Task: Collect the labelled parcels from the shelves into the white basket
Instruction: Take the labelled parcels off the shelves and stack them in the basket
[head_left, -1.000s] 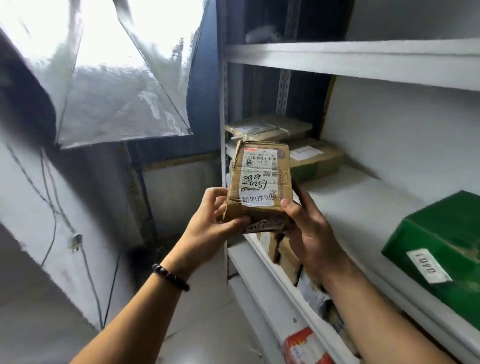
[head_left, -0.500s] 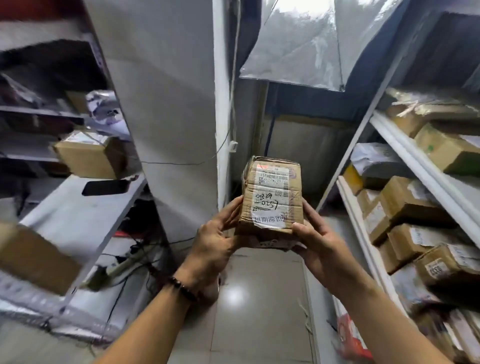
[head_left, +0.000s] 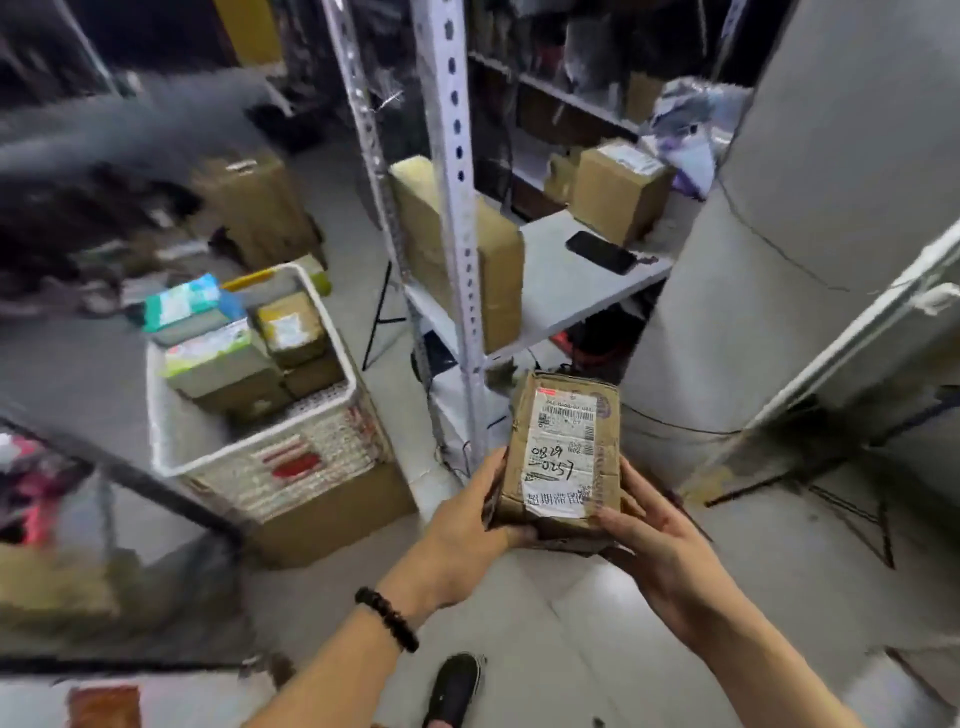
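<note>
Brown cardboard parcel (head_left: 563, 457) held near centre, over the floor, upright with its white label facing the camera; barcode at the top, handwritten digits in the middle. Left hand (head_left: 467, 525) grips the parcel's lower left edge, thumb wrapped onto the near bottom corner, other fingers hidden behind the box. Right hand (head_left: 660, 551) grips the lower right side, thumb pressed on the front by the label's corner, fingers curled under and behind. Black bead bracelet (head_left: 387, 618) on the left wrist. White basket (head_left: 291, 467) is to the left and farther off, well apart from the parcel, sitting on a cardboard box (head_left: 332, 514) on the floor. Basket already holds several parcels (head_left: 234, 358) stacked toward its far side, some brown, some with green or blue printed wrap; its near part shows bare bottom. Perforated metal upright (head_left: 457, 208) stands between basket and parcel. Behind it a grey shelf (head_left: 566, 296) carries a tall brown box (head_left: 493, 270) at its left edge, a black phone (head_left: 600, 252) lying flat, and a labelled brown box (head_left: 618, 192) farther right. Large grey pillar (head_left: 779, 260) at right. Dark shoe (head_left: 454, 688) at the near bottom edge. Left side of the frame is blurred, contents unclear.
</note>
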